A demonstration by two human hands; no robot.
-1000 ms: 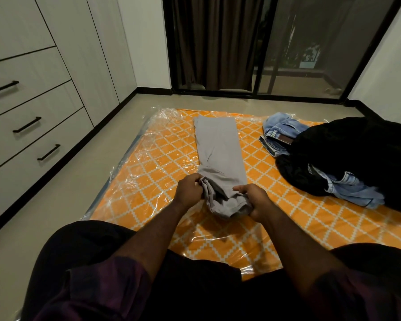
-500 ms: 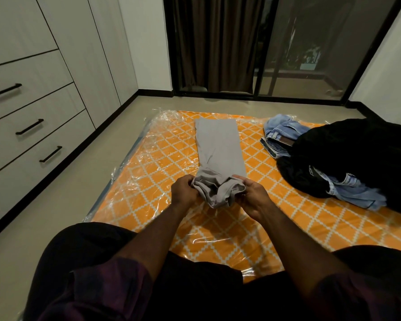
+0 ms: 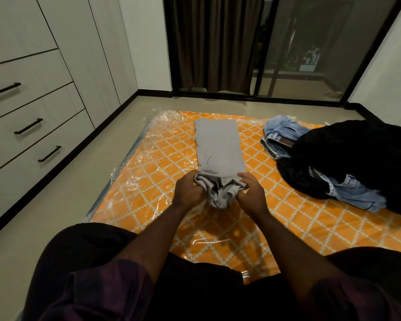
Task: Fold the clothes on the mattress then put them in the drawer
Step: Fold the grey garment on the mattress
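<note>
Both hands have drawn slightly closer together over the last second, and the near end of the grey garment [image 3: 219, 144] is bunched more tightly between them. Nearest the camera, the person's dark-clad legs [image 3: 125, 274] rest at the near edge of the mattress [image 3: 287, 218], which is orange with a white lattice pattern and wrapped in clear plastic. The left hand [image 3: 188, 192] grips the bunched end from the left with curled fingers. The right hand [image 3: 251, 194] pinches it from the right, thumb on top. Beyond the hands, the rest of the garment lies flat in one long strip towards the far edge of the mattress. To the right, well apart from it, one black garment [image 3: 357, 163] is heaped over two pieces of blue denim [image 3: 280, 135], one showing at its far left and one at its near side. A bare strip of floor [image 3: 67, 193] runs along the mattress's left edge. Past it stand the drawers [image 3: 33, 105], three fronts with three black bar handles [image 3: 28, 126], all closed, so their contents are hidden. At the far wall hang a dark curtain [image 3: 213, 42] and a glass door [image 3: 299, 54].
</note>
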